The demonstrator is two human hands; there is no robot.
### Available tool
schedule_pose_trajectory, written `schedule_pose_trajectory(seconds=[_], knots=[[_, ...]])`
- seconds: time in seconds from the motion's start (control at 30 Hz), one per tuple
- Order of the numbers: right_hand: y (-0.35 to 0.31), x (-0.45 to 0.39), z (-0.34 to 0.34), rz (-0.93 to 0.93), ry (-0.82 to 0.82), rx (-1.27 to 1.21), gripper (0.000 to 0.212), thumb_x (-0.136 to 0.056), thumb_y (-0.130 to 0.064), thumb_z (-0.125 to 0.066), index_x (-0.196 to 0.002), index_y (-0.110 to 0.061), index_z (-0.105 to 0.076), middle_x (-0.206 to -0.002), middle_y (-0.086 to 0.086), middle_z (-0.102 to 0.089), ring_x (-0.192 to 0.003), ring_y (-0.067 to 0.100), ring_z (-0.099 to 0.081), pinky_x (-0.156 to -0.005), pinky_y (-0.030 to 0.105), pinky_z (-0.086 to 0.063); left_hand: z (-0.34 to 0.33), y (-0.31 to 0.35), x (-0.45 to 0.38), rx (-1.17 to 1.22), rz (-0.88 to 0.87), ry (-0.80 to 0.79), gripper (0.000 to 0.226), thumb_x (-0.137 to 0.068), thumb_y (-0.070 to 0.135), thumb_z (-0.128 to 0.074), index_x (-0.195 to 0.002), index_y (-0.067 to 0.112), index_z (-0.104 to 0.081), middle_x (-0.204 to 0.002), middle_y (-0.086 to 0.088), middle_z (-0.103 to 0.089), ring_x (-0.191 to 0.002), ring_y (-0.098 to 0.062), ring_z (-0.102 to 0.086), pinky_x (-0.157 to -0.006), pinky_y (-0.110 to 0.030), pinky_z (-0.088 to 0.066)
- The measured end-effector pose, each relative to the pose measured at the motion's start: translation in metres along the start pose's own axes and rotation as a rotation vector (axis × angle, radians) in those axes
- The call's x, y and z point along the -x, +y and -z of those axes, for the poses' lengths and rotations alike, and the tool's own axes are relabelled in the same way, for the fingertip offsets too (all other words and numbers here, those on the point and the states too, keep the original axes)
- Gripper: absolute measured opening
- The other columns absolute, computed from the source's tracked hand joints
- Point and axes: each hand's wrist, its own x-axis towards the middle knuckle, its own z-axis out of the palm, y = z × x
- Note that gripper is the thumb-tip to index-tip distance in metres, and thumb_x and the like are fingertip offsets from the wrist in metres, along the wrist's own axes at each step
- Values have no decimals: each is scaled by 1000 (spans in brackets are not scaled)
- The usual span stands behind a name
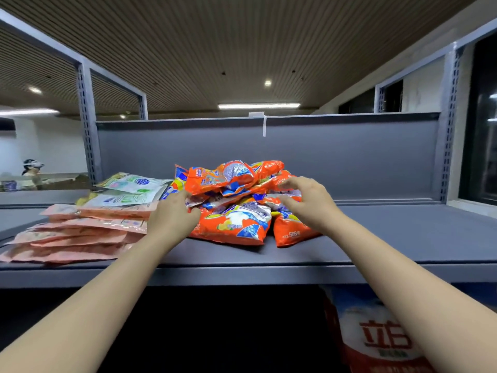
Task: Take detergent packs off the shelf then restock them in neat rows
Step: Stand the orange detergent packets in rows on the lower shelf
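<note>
Grey metal shelf (390,238), top level, seen from the head camera. A loose heap of orange detergent packs (236,200) sits near the middle of the shelf board, piled unevenly — some lie flat at the front, others are crumpled and tilted on top. Both bare arms reach in from below. Left hand (172,218) rests against the left flank of the heap, fingers lightly bent and touching the packs at mid-height; whether they actually grasp a pack cannot be told. Right hand (306,200) lies on the right side of the heap, fingers spread and bent over the upper packs, fingertips touching the foil; grip likewise unclear. Just left of the heap, touching or nearly so, lie flat pink packs (80,238) in overlapping layers toward the front edge, and behind them white-and-green packs (131,189) — also flat. The right part of the shelf board is bare grey. Below the shelf, lower right, a large red-and-white bag (376,337) with red characters shows partly behind the right forearm.
</note>
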Motion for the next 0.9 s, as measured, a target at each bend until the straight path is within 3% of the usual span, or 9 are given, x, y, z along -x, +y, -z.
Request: schedule_pose_trajectory(seconds=[0.2,0.37,0.5,0.57,0.67,0.8,0.9], knots=[[-6,-49,-16,69,21,41,25,-91,-28,-54,-114,-22,-62,-119,-4,-61,-115,16,-47,-89,30,-38,-8,-6,-38,9,-7,34,47,-85,21,-51,-131,17,-51,-134,-7,-53,-120,-29,-48,-96,-42,-43],[-3,-76,-29,100,52,157,28,-93,-25,-51,-119,-20,-59,-124,0,-58,-119,17,-45,-92,36,-43,-18,-5,-63,-140,-31,29,51,-84,21,-51,-135,23,-45,-133,-4,-51,-119,-29,-47,-89,-40,-45],[-2,-93,-38,109,-8,257,31,-93,-22,-49,-123,-16,-57,-127,2,-56,-121,21,-46,-99,36,-38,-24,-8,-77,-212,-33,-25,49,-84,19,-51,-132,27,-49,-131,-4,-55,-116,-29,-50,-87,-37,-44],[-3,-101,-44,102,-87,349,33,-89,-26,-54,-120,-16,-57,-125,3,-57,-119,23,-48,-110,39,-28,-25,-11,-84,-227,-39,-23,43,-87,19,-48,-128,29,-54,-128,-5,-57,-113,-30,-52,-85,-37,-45],[-2,-110,-56,104,-132,468,42,-86,-35,-58,-126,-23,-55,-131,-1,-54,-129,21,-42,-117,44,-10,-21,-15,-100,-127,-66,130,27,-89,23,-47,-105,19,-69,-103,-10,-68,-97,-33,-57,-78,-39,-49],[0,-113,-67,122,-53,575,32,-93,-35,-49,-124,-35,-60,-142,-12,-47,-137,19,-32,-115,40,-13,-9,-9,-106,108,-206,360,33,-81,33,-41,-74,12,-66,-67,-6,-63,-72,-32,-56,-62,-33,-42],[-1,-108,-69,84,3,542,30,-97,-31,-43,-116,-32,-67,-140,-16,-48,-136,16,-31,-114,40,-12,1,-3,-104,272,-226,454,27,-87,27,-50,-74,14,-70,-70,-3,-65,-73,-26,-55,-65,-35,-42]])
